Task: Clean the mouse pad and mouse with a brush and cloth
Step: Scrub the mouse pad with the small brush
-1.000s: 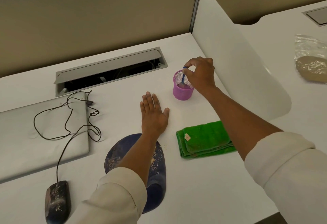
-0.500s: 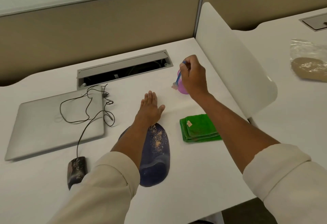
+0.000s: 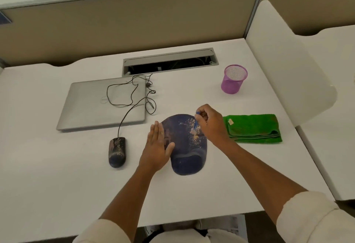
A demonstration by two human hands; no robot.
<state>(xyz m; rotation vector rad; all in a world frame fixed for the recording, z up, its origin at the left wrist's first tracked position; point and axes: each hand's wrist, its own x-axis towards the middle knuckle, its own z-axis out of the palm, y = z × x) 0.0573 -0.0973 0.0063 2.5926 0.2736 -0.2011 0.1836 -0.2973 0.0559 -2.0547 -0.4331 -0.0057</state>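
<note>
A dark blue mouse pad [image 3: 185, 146] with pale crumbs on its upper right lies mid-desk. My right hand [image 3: 210, 122] grips a small blue-handled brush [image 3: 195, 124], bristles down on the crumbs. My left hand [image 3: 157, 146] lies flat with fingers together on the pad's left edge. A dusty black wired mouse [image 3: 117, 151] sits left of the pad. A folded green cloth [image 3: 253, 128] lies to the right of my right hand.
A pink mesh cup [image 3: 233, 79] stands at the back right. A shut silver laptop [image 3: 103, 104] lies back left with the mouse cable [image 3: 130, 96] looped over it. An open cable tray [image 3: 170, 62] sits behind. A white divider [image 3: 292, 73] borders the right side.
My right hand lifted the brush out of the pink cup and carried it down onto the mouse pad. My left hand slid back from the desk onto the pad's left edge.
</note>
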